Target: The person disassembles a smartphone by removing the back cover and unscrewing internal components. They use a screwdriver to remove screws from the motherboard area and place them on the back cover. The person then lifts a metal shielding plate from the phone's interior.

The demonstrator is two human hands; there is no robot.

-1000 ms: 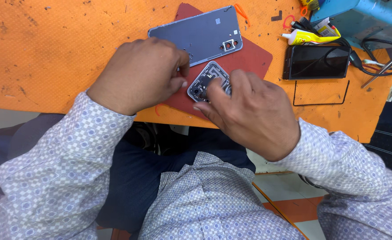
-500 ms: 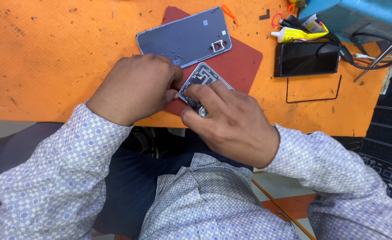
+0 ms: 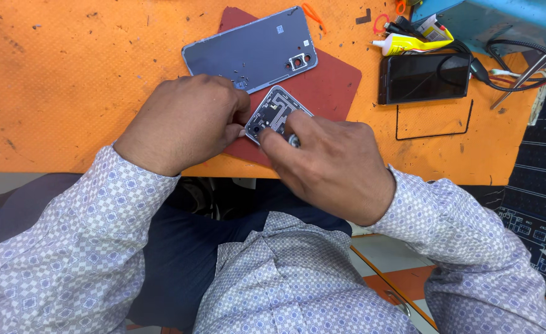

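Note:
A small grey phone inner cover plate [image 3: 276, 113] with pale traces and a round camera hole sits over the near edge of a dark red mat [image 3: 328, 86]. My left hand [image 3: 183, 120] pinches its left corner with closed fingers. My right hand [image 3: 331, 164] grips its lower edge, and a small shiny metal tip [image 3: 293, 141] shows by the thumb; what it belongs to is hidden. A blue-grey phone back panel [image 3: 251, 52] with a camera cut-out lies on the mat beyond my hands.
The orange worktable [image 3: 68, 80] carries a black phone [image 3: 424, 77] face up at right, a yellow glue tube [image 3: 409, 43], black cables [image 3: 514, 59] and a teal box [image 3: 489, 18]. A dark keyboard-like panel [image 3: 539, 204] sits at the far right.
The view has shifted, so the mat and phone sit further left in frame. My hands stay on the small plate, with the right fingers sliding lower and uncovering more of it.

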